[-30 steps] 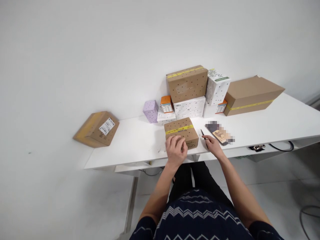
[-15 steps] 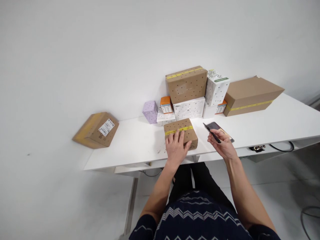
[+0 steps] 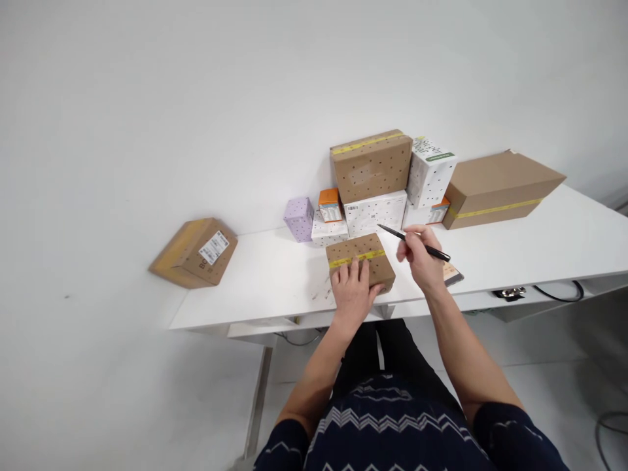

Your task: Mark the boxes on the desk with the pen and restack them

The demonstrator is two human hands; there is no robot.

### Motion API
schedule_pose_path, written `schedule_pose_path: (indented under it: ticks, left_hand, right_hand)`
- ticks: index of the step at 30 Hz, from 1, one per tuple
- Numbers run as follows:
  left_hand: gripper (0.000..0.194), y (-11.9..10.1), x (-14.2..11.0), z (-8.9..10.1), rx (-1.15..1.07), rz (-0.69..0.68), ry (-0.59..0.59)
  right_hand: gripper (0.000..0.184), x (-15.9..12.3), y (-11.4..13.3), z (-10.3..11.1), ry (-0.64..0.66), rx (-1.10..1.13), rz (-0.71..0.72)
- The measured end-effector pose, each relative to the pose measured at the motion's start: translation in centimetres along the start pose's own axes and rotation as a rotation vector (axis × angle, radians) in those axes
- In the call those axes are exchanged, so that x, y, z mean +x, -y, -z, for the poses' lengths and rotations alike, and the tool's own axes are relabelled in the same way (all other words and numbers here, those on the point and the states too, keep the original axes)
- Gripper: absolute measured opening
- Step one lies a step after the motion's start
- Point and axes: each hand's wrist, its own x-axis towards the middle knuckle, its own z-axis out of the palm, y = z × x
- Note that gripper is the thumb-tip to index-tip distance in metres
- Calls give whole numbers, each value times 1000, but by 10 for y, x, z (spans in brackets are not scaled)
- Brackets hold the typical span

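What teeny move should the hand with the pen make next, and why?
Probably bring the black pen down towards the small cardboard box. The right hand grips the pen, its tip showing just past the box's far edge, and the left hand lies spread on the top, which could steady it.

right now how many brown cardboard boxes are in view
4: small box under the left hand, labelled box at left end of the table, upper box atop a white box, long box at right. Others may be hidden behind.
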Motion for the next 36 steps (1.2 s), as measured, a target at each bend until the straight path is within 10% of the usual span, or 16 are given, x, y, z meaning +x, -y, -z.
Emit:
schedule_pose_path:
  ticks: [5, 11, 36]
  left_hand:
    - [56, 0, 0, 0, -41, 15, -14]
    - [55, 5, 4, -3, -67, 15, -44]
    - [62, 8, 6, -9, -88, 14, -15]
  right_hand:
    - [24, 21, -7, -32, 266, -31, -119]
    - [11, 39, -31, -55, 278, -176, -67]
    - [13, 43, -47, -58, 379, -411, 45]
